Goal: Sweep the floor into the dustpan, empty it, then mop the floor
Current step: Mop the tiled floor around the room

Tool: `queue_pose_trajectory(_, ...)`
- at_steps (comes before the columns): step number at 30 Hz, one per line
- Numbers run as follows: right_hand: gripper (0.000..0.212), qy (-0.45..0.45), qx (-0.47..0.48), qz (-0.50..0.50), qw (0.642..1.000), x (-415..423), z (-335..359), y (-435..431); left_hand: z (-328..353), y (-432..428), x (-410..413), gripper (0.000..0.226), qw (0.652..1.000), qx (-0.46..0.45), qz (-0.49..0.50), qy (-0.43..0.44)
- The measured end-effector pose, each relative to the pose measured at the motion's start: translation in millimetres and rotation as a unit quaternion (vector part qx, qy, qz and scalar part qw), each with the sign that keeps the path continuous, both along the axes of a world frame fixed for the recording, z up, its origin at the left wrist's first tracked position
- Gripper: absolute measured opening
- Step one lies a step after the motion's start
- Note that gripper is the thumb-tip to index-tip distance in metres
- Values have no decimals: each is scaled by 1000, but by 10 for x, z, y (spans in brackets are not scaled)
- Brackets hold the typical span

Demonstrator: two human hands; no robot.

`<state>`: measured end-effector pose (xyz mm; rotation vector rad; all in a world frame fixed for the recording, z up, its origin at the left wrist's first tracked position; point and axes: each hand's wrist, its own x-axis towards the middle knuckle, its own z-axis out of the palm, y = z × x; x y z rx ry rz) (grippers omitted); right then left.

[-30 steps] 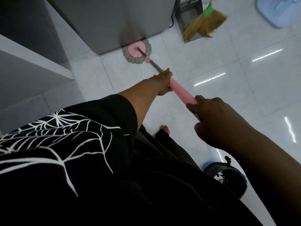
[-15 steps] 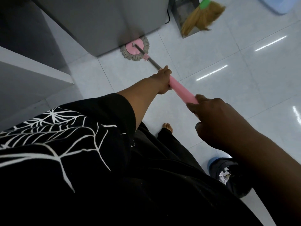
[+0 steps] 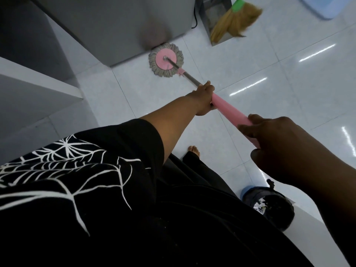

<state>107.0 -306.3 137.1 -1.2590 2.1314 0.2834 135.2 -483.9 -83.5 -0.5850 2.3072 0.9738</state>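
Observation:
A round mop head (image 3: pixel 166 59), pink disc with grey fringe, lies flat on the white tiled floor (image 3: pixel 269 78) beside the base of a grey cabinet (image 3: pixel 115 26). Its metal shaft rises toward me into a pink handle (image 3: pixel 231 110). My left hand (image 3: pixel 204 97) grips the handle's lower end where pink meets metal. My right hand (image 3: pixel 273 137) grips the upper end, closer to me. A straw broom (image 3: pixel 234 22) with a green collar leans into a metal dustpan (image 3: pixel 213 14) at the top.
A grey counter edge (image 3: pixel 38 83) juts in at the left. A black-lined bin (image 3: pixel 269 207) with paper scraps stands on the floor at the lower right. A pale blue object (image 3: pixel 325 6) sits at the top right. My bare foot (image 3: pixel 193 151) is on the tiles.
The mop head has slid slightly back from the cabinet base toward me. Both hands keep their grip on the handle.

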Motion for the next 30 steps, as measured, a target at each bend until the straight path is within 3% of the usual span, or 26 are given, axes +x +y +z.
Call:
queue_pose_trajectory(15, 45, 19, -38, 31, 999, -54, -392, -379, -139, -473, -214, 76, 997, -49, -21, -53)
queue_pose_trajectory(24, 42, 20, -25, -4, 999, -245, -141, 180, -100, 30, -358, 65, 999, -30, -35, 17)
queue_pose_trajectory(30, 85, 54, 20, 13, 998, -422, 86, 615, -70, 442, -543, 53, 997, 9, -18, 69)
